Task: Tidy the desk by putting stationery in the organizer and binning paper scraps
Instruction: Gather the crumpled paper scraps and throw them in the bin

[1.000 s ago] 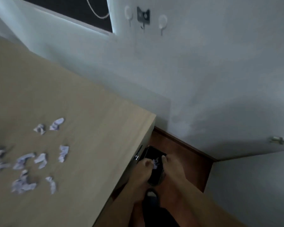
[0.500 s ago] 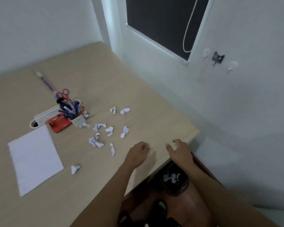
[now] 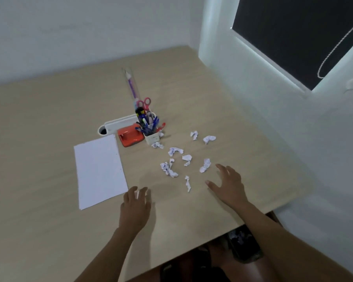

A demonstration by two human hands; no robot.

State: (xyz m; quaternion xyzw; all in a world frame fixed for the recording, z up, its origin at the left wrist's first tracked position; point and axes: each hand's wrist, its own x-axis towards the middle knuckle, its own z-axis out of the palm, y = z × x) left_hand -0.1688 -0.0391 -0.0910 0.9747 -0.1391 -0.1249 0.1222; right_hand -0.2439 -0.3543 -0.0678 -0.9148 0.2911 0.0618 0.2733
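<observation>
Head view: ten paper scraps [image 3: 175,151]

A bit of white paper scrap [image 3: 137,193] peeks between the left hand's fingers [image 3: 136,202]; whether it is gripped is unclear. At lower right, the table [image 3: 49,231] edge hides most of the dark bin [image 3: 245,248]. The window [image 3: 298,35] runs off the frame's top right.

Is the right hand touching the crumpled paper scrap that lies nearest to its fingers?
Apart. In the head view, bare desk shows between the right hand and the nearest scrap.
</observation>
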